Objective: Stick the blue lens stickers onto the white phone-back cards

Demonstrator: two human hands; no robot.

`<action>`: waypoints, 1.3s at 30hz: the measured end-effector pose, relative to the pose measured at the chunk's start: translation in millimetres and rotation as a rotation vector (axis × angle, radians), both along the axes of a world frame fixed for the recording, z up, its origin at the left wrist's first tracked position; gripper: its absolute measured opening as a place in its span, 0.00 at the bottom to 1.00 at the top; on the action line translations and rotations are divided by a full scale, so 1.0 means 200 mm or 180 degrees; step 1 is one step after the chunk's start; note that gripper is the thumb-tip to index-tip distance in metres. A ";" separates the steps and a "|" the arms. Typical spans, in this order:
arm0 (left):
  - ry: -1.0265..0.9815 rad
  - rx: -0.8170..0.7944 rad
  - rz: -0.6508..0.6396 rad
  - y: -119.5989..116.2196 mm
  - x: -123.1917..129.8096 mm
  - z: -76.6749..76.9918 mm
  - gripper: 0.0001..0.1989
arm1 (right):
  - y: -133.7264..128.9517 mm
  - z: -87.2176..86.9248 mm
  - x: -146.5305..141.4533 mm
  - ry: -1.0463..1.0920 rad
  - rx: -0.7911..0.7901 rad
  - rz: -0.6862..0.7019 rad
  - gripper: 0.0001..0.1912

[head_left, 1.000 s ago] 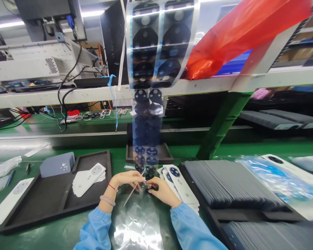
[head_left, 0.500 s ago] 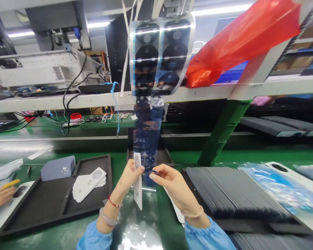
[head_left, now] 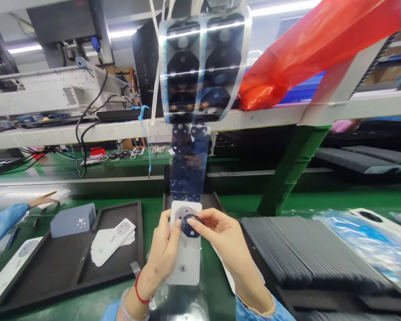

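My left hand [head_left: 162, 247] grips a white rounded-corner panel [head_left: 190, 254] by its left side. Its face, with a round grey area near the top, is turned toward me. Between the thumb and fingers of my right hand [head_left: 222, 236] is a dark round sticker [head_left: 189, 229] with small holes. The sticker lies over the panel's round area; whether it is stuck down I cannot tell. Behind them hangs a clear strip of dark stickers [head_left: 188, 171], coming down from a large roll [head_left: 200, 67].
On the left a black tray [head_left: 50, 267] bears a pile of white panels [head_left: 110, 243] and grey-blue panels [head_left: 71, 221]. Rows of dark grey panels [head_left: 307, 249] stand at right. A co-worker's hand [head_left: 42, 200] reaches in at far left. A green post [head_left: 294, 169] rises behind.
The white panel has turned from edge-on to face me. My right hand has brought the dark sticker from the strip onto the panel. The co-worker's hand has moved farther back.
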State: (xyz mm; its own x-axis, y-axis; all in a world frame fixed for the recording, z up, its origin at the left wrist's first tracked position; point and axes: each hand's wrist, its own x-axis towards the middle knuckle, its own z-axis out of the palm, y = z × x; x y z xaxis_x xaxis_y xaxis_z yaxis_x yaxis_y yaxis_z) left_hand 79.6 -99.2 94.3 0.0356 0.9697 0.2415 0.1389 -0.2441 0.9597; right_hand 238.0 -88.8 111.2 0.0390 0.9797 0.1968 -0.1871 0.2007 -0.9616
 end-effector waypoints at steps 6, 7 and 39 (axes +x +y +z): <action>0.0184 0.0242 -0.0068 -0.07 0.04 0.01 0.23 | -0.03 0.01 0.02 -0.0249 0.0071 -0.0303 0.15; 0.0187 0.0253 -0.0032 -0.08 0.04 0.01 0.22 | -0.04 0.02 0.02 -0.0289 0.0084 -0.0352 0.14; 0.0308 0.0178 0.0252 -0.16 0.09 0.08 0.18 | -0.08 0.05 -0.01 -0.0257 0.0147 -0.0480 0.09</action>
